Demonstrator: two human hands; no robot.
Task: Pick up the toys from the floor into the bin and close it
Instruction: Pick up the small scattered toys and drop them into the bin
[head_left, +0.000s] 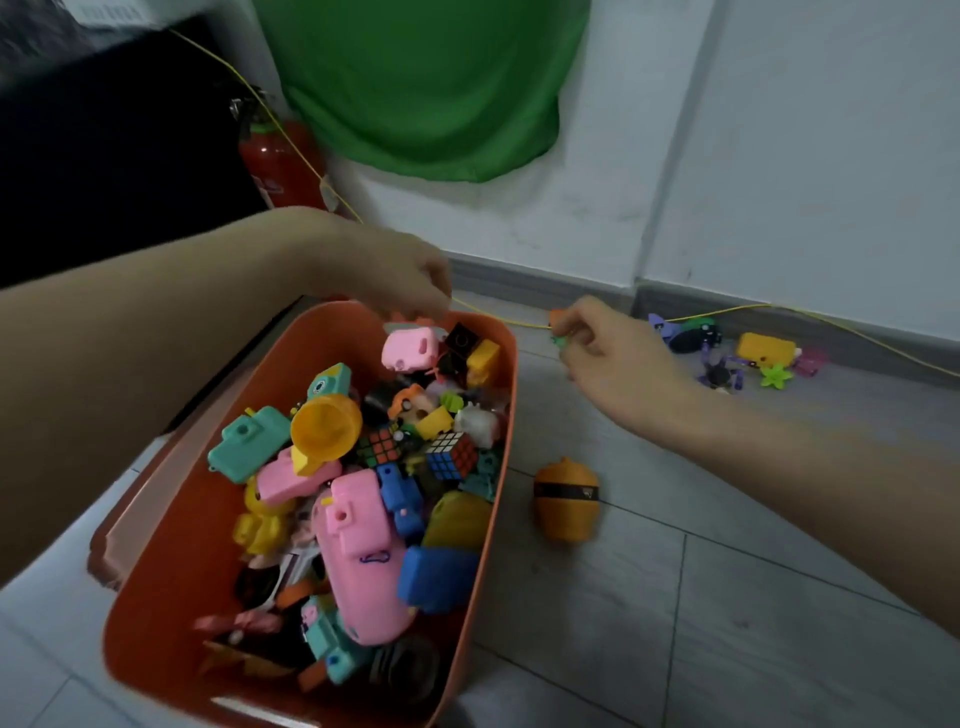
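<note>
OK, I see left hand (400, 275) fingers loose above one orange plastic bin (498, 509); right hand (608, 353) pinches one small orange-green toy (557, 327); one orange acorn-shaped toy (566, 499) on floor.

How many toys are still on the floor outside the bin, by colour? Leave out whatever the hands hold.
Orange: 1, the acorn-shaped toy beside the bin.
Yellow: 1.
Purple: 2.
Dark green-black: 1.
Lime green: 1.
Pink: 1.
Total: 7, though the far cluster is blurred.
</note>
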